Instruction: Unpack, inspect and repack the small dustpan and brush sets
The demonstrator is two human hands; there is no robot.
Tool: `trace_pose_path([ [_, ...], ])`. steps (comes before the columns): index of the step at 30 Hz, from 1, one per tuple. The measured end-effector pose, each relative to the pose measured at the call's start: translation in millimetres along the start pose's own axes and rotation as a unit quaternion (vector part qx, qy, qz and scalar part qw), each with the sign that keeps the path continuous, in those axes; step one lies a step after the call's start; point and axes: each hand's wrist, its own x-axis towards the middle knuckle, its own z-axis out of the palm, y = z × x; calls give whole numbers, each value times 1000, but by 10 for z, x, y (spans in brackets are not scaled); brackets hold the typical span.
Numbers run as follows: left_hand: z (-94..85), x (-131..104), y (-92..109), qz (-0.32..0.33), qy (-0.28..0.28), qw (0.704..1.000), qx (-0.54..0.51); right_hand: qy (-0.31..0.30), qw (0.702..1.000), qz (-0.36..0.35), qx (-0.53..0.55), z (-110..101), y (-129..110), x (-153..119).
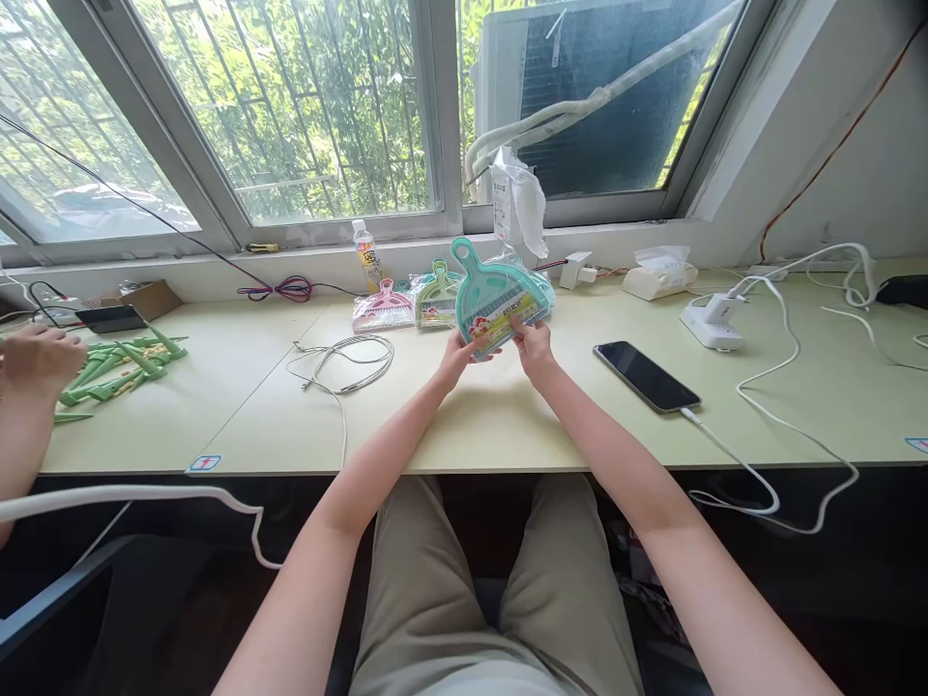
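Observation:
Between my two hands is a teal mini dustpan and brush set (493, 285) with a yellow label, held upright and tilted over the table. My left hand (456, 358) grips its lower left edge, and my right hand (535, 346) pinches the lower right side with the thumb in front. Fingers behind the set are partly hidden. Just left of it, a green dustpan set (438, 290) and a pink dustpan set (384, 304) in clear wrapping lean near the window sill. Some clear wrapping shows behind the held set's right side.
Coiled cable (362, 362) lies left of my arms; a phone (647, 375) charges on the right near a power strip (711, 324). A tissue pack (659, 273) and a bottle (366, 255) stand at the back. Another person's hand (40, 362) is beside green pods (120, 367).

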Motion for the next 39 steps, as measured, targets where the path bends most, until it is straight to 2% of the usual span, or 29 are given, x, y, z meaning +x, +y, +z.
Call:
trace_pose_path([
  [5,-71,40,-33,-1,33,999,34,-27,999,39,-14,20,-8,3],
  [8,-144,78,12,-24,43,999,5,-48,993,103,-30,8,-79,85],
  [10,-224,118,53,-46,74,996,-28,-85,987,110,-85,-32,-146,156],
  [12,-311,156,86,-59,126,989,-58,-117,974,56,-185,-109,-203,221],
  [14,-385,179,104,-60,174,979,-85,-132,947,-34,-292,-213,-223,266],
  [16,-432,180,112,-64,202,970,-117,-148,899,-139,-388,-314,-192,289],
  [19,-450,158,125,-84,209,960,-164,-169,806,-268,-500,-397,-95,311],
  [21,-436,144,137,-99,202,959,-174,-167,789,-308,-505,-403,-50,344],
  [24,-407,133,146,-120,160,967,-159,-159,811,-335,-453,-395,-52,423],
  [28,-424,120,144,-176,52,978,-99,-161,855,-298,-393,-409,-85,485],
  [31,-508,108,158,-214,-9,976,-33,-172,868,-262,-386,-416,-56,461],
  [33,-586,101,174,-214,-41,976,6,-168,859,-263,-407,-414,-17,427],
  [35,-660,90,183,-207,-66,975,42,-175,835,-277,-442,-411,21,392],
  [37,-716,75,179,-201,-74,974,69,-203,809,-281,-474,-408,51,364],
  [39,-749,57,165,-199,-74,974,82,-229,799,-267,-488,-407,64,347],
])
